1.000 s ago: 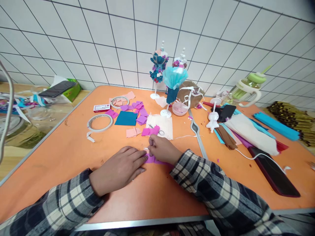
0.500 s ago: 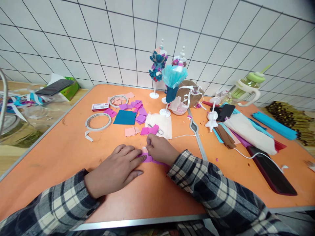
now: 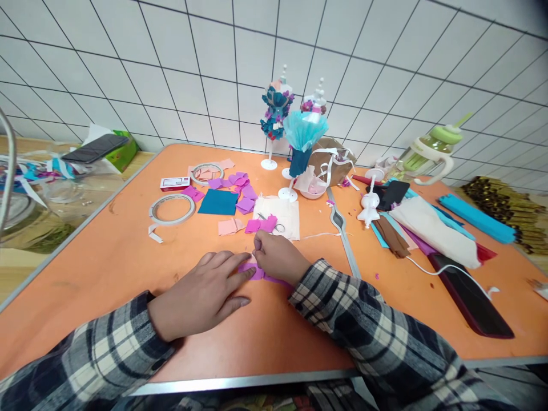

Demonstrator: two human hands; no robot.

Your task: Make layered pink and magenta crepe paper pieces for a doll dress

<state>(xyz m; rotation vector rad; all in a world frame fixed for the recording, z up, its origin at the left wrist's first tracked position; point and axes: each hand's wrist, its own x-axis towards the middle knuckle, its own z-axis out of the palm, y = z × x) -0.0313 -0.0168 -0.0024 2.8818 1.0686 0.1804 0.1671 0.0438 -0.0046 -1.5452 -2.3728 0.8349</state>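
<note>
Nearest, the left hand (image 3: 205, 294) lies palm down with its fingers loosely spread, the fingertips resting on a small purple paper (image 3: 257, 273) flat on the bench (image 3: 240, 342). The right hand (image 3: 276, 257) is curled narrow over the same piece, its fingertips at the paper's far edge; I cannot tell whether they close on it or only press. A little peach and white shows between the two hands, too small to make out. The step in hand looks like working that edge by fingertip, and the next move seems to call for the left fingers to hold the sheet steady and the right ones to be light, since thin paper would crease or tear easily. Just beyond, scissors (image 3: 280, 228) lie on a cream sheet (image 3: 291, 211), partly under magenta scraps (image 3: 261, 224), with peach pieces (image 3: 230, 226) and a blue square (image 3: 218, 202) to the left. Further left, a small red and white box (image 3: 174, 183) carries print too small to read. Farthest back, decorated stands (image 3: 302, 137) rise before the tiled wall (image 3: 192, 74); the green-lidded bottle (image 3: 428, 154) shows no legible label.
</note>
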